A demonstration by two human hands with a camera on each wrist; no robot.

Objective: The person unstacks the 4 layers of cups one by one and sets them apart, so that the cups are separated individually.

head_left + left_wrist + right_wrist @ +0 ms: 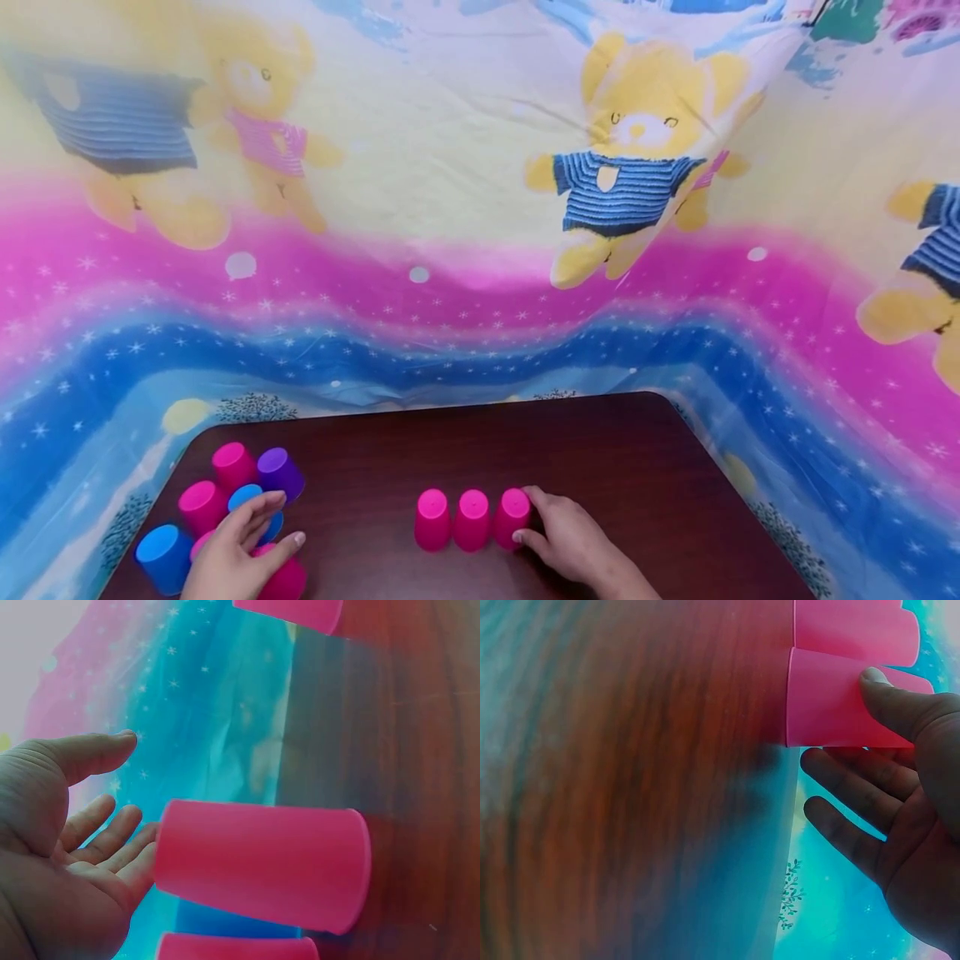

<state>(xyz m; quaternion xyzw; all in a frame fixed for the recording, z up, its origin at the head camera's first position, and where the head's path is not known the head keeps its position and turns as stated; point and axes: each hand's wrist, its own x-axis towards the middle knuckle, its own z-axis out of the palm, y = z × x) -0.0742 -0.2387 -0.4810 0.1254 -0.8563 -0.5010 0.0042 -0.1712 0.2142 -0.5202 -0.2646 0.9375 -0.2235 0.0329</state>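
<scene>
Three pink cups stand upside down in a row on the table: a left one, a middle one and a right one. My right hand holds the right cup between thumb and fingers; its thumb presses the cup's side in the right wrist view. Over at the left, my left hand is spread above a cluster of inverted cups, thumb apart from the fingers. In the left wrist view its fingers reach up to the closed end of a pink cup, and nothing lies in its palm.
Around the left hand are a blue cup, a purple cup, pink cups and another blue cup, partly hidden. The dark wooden table has rounded far corners. A printed bear curtain hangs behind it.
</scene>
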